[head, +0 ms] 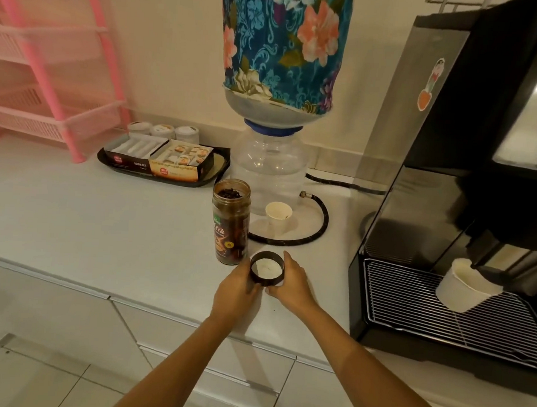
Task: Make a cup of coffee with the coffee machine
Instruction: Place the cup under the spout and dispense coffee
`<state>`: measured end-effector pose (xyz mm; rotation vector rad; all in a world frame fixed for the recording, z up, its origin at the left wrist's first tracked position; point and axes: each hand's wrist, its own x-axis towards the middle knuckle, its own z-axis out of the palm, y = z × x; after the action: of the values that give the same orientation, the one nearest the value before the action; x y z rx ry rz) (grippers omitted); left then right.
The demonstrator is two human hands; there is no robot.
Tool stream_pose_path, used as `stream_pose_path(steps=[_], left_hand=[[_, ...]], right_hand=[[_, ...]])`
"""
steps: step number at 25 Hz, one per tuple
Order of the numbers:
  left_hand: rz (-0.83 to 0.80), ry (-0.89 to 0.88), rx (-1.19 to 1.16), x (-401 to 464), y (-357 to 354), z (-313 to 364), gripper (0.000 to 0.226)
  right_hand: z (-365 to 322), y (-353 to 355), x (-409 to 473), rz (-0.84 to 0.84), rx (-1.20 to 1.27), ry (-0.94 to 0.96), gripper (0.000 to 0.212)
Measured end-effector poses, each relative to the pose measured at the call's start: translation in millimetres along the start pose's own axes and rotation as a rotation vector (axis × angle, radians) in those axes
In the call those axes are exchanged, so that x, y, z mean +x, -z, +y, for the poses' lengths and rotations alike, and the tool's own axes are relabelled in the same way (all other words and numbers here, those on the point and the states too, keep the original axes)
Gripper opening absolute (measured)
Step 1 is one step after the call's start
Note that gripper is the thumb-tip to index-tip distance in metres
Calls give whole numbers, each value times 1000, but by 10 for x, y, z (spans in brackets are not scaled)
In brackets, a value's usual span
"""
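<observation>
A black jar lid (267, 269), white inside and turned upside down, sits just above the white counter (104, 226). My left hand (236, 290) grips its left rim and my right hand (291, 284) its right rim. Directly behind the lid stands an uncapped glass jar (230, 221) with coffee beans in it. The black coffee machine (465, 213) fills the right side. A white paper cup (462, 286) rests tilted on its drip grate (411, 307), under the spout.
A second paper cup (278, 216) stands by a clear water jug (269, 169) that carries a bottle in a floral cover (285, 39). A black hose (319, 224) curls around them. A black tray (222, 166) of tea boxes and a pink rack (49, 83) sit at the back left.
</observation>
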<state>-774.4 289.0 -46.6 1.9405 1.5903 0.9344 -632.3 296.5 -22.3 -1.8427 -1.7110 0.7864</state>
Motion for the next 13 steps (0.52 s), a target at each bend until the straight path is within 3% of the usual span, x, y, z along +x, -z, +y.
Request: stream_pose_path(steps=[3,7,13], left_hand=[[107,-52,22,-173,-20,94,41],[134,-150,-13,-267,-44,471,36],[272,-446,-435,-31,248,2065,35]], right_hand=[[-32,129,-180,119,56,70,80],[-226,509,-518,365,120,300,50],[-704,1698,-1193,885,-81,780,19]])
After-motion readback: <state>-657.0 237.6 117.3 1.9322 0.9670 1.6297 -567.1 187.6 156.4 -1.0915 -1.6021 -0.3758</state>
